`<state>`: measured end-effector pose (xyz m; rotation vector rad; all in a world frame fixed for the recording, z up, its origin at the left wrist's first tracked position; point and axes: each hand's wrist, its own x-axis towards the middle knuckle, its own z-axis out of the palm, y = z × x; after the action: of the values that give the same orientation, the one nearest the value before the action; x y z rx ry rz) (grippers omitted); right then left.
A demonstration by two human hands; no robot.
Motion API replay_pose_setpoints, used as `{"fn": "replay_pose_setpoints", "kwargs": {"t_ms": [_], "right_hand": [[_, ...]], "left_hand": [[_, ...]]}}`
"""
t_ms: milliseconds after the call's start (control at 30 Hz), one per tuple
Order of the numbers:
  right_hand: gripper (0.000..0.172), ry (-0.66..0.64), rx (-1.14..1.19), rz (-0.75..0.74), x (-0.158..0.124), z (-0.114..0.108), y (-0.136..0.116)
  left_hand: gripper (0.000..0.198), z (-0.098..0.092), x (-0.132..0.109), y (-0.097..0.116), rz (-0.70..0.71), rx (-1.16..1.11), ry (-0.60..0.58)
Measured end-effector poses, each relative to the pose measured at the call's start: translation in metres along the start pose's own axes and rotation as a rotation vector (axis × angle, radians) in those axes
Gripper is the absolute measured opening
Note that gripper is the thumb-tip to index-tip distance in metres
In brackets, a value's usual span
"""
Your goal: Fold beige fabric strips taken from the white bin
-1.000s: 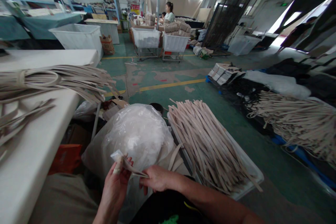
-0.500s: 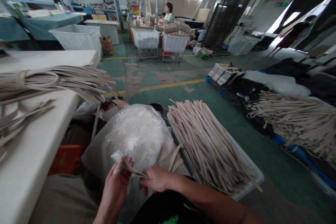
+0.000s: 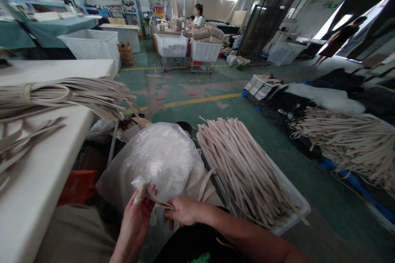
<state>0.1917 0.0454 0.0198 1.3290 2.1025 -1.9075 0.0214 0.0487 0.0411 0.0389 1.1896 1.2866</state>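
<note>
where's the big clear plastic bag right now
In the head view, the clear plastic bag sits low, left of centre, just beyond the left hand, between the white table and the tray of beige strips.

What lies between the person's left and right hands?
The head view shows a short stretch of pale strap between the left hand and the right hand, with the plastic bag beyond.

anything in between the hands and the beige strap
Nothing visible: the left hand and right hand already hold the beige strap, whose stretch between them shows unobstructed. The clear plastic bag appears behind that stretch, not in front.
</note>
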Motion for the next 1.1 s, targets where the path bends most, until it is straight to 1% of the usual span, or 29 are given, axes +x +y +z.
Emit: {"fn": "replay_pose_setpoints", "kwargs": {"t_ms": [167, 333, 533, 767, 1100], "right_hand": [[0.03, 0.003, -0.005, 0.016, -0.0013, -0.0006, -0.0021], [0.03, -0.011, -0.006, 0.027, -0.001, -0.0017, -0.0036], [0.029, 0.003, 0.0, 0.013, 0.0003, -0.0003, -0.0014], [0.026, -0.008, 0.011, 0.038, 0.0004, -0.0002, -0.0027], [0.028, 0.0, -0.004, 0.019, -0.0005, -0.0002, -0.0013]], "left_hand": [[0.013, -0.0033, 0.0028, -0.0014, 0.003, 0.01, -0.019], [0.01, -0.0052, 0.004, -0.0028, 0.004, 0.012, -0.012], [0.01, -0.0041, 0.0027, -0.0021, -0.021, 0.014, -0.016], [0.011, -0.0036, 0.0041, -0.004, -0.01, 0.014, -0.013], [0.012, -0.0008, 0.0033, -0.0039, -0.03, 0.027, 0.0]]}}
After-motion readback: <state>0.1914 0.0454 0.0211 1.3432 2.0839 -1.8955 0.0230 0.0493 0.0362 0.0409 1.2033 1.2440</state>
